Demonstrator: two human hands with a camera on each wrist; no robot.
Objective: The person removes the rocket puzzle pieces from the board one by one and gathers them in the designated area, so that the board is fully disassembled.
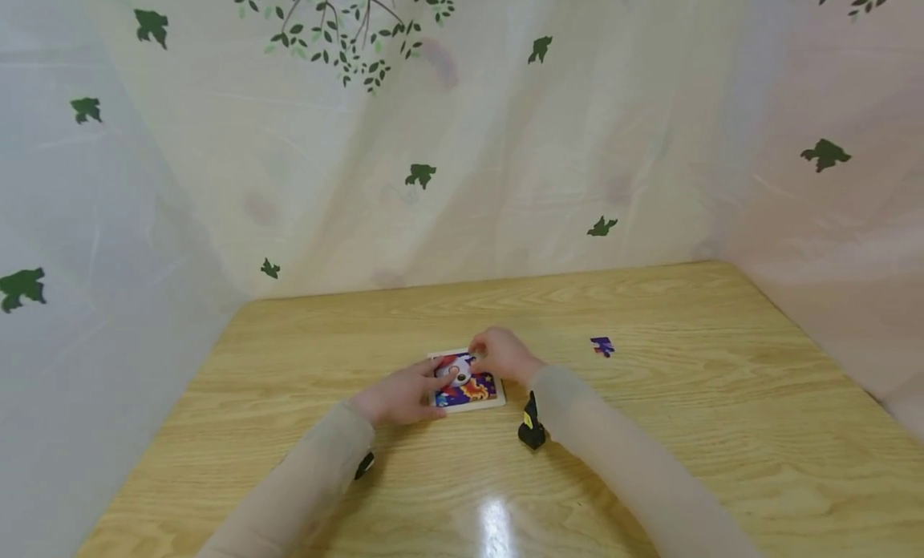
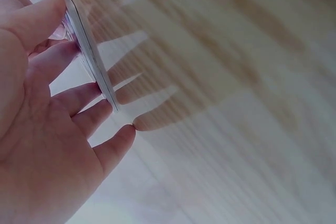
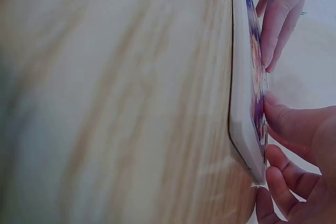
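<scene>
A colourful jigsaw puzzle (image 1: 476, 392) in a white frame lies on the table, with a white round figure on a purple and orange picture. My left hand (image 1: 411, 392) reaches over its left side, fingers spread along the edge; in the left wrist view the thumb (image 2: 50, 11) lies over the puzzle's face. At the far right corner, my right hand (image 1: 505, 356) has its fingers curled, thumb and index finger pinching a small puzzle piece mostly hidden by them. The right wrist view shows the right thumb (image 3: 278, 111) close against the picture and the other fingers at the frame's corner.
A loose purple puzzle piece (image 1: 602, 346) lies to the right on the wooden table (image 1: 686, 406). A pale curtain (image 1: 491, 181) printed with leaves and dark green birds hangs behind and along both sides. Black wrist devices (image 1: 532, 430) sit below the sleeves.
</scene>
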